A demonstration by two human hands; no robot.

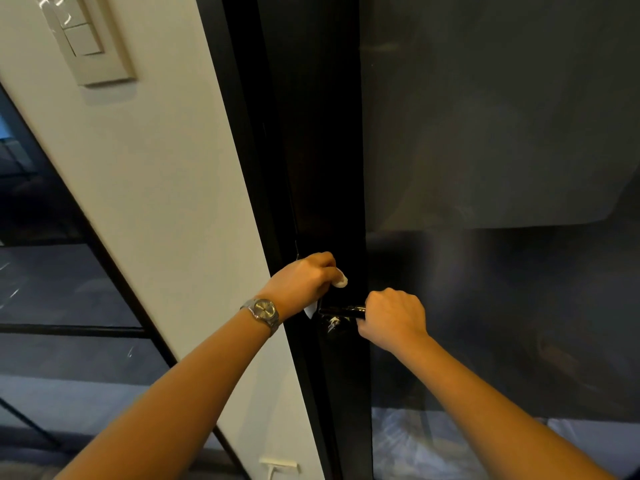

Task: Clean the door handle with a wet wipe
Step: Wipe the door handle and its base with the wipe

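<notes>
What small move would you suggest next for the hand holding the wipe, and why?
Probably lower the left hand so the wet wipe wraps the bare stretch of the door handle. The wipe sits bunched in that hand just above the handle, while the right hand grips the handle's free end.

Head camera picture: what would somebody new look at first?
Low in the middle, the right hand grips the black handle of a dark door. Just left of it and a bit higher, the left hand holds a white wipe. A shiny watch sits on the left wrist, and a pale switch is on the wall, top left.
</notes>
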